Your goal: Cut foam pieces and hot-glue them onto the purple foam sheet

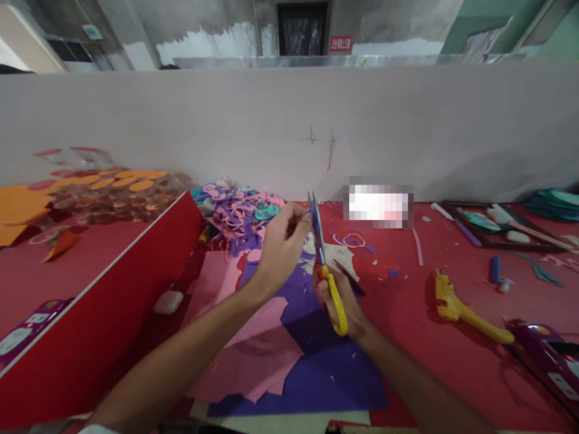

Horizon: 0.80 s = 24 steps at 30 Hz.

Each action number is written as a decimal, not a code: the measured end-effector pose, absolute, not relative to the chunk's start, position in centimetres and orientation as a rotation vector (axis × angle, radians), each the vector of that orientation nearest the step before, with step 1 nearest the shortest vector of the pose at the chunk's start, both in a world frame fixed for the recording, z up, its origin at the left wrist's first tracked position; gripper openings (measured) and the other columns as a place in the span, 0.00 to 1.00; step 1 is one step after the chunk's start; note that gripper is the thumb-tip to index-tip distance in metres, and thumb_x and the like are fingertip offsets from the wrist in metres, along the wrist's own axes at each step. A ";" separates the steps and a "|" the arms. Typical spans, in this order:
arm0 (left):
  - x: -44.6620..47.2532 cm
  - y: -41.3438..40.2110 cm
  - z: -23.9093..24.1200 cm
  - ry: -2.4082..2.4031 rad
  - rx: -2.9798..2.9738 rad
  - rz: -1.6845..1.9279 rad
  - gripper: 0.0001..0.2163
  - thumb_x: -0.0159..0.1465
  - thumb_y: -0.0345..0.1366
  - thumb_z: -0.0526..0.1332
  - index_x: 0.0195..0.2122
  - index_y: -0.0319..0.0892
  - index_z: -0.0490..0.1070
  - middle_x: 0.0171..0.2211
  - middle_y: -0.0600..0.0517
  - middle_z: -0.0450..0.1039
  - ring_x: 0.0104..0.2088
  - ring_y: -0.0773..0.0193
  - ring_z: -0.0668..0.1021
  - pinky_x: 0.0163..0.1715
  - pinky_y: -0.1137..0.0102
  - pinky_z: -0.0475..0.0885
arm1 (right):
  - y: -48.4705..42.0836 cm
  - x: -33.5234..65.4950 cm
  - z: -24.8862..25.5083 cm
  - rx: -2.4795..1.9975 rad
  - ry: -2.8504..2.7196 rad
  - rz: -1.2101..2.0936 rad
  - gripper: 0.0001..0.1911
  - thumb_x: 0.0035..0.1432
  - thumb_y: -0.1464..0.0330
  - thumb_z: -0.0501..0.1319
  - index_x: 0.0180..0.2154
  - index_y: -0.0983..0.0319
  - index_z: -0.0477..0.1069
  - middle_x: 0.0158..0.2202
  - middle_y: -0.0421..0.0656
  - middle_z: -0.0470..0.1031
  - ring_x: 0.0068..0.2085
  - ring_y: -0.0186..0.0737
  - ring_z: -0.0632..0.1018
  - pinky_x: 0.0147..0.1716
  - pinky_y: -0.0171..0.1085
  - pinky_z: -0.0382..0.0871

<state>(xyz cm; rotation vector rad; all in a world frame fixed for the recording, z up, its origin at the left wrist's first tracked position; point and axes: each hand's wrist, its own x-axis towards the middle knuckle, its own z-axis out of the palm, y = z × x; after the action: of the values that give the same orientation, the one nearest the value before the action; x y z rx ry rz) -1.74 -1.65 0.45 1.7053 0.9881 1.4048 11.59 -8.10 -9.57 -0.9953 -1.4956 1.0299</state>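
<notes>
My right hand (337,296) is closed round the yellow and red handles of a pair of scissors (335,295), whose blades point up and away from me. Between finger and thumb, my left hand (287,235) pinches a small purple piece (310,211) right beside the blades. Its exact shape is mostly hidden by the fingers. Under both hands lie a purple foam sheet (325,374) and a pink foam sheet (253,355) with a jagged cut edge. A dark pointed stick (349,276) lies near my right hand.
Behind my left hand is a heap of pink and purple offcuts (239,214). A red divider (113,301) stands at left, with orange-topped clear cups (122,193) beyond it. A yellow glue gun (452,301) and a dark frame (488,226) lie at right. A pale partition (253,120) closes the back.
</notes>
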 end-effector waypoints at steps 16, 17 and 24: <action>-1.4 -2.2 -0.1 0.961 1.687 1.457 0.12 0.71 0.36 0.58 0.29 0.43 0.60 0.25 0.58 0.57 0.25 0.70 0.61 0.26 0.70 0.57 | -8.3 11.3 -9.3 -1.041 -1.461 1.016 0.28 0.63 0.41 0.57 0.29 0.58 0.62 0.22 0.35 0.62 0.24 0.33 0.62 0.22 0.35 0.56; -1.4 -2.3 -0.1 0.958 1.682 1.458 0.12 0.71 0.35 0.58 0.29 0.43 0.60 0.25 0.57 0.57 0.25 0.69 0.61 0.26 0.70 0.57 | -8.4 11.2 -9.3 -1.042 -1.449 1.026 0.27 0.63 0.42 0.57 0.29 0.58 0.62 0.22 0.35 0.62 0.23 0.32 0.62 0.22 0.35 0.56; -1.2 -2.7 -0.3 0.966 1.643 1.450 0.10 0.71 0.35 0.58 0.31 0.43 0.61 0.25 0.57 0.58 0.25 0.69 0.62 0.26 0.70 0.58 | -8.5 10.4 -10.4 -1.074 -1.334 1.069 0.26 0.60 0.42 0.59 0.31 0.58 0.63 0.22 0.34 0.60 0.22 0.32 0.60 0.19 0.33 0.54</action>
<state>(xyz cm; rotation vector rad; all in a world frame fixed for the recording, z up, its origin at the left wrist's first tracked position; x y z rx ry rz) -1.19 -2.67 -0.32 1.6431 0.9660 1.4503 10.43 -8.53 -10.39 -1.0739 -1.3338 1.0691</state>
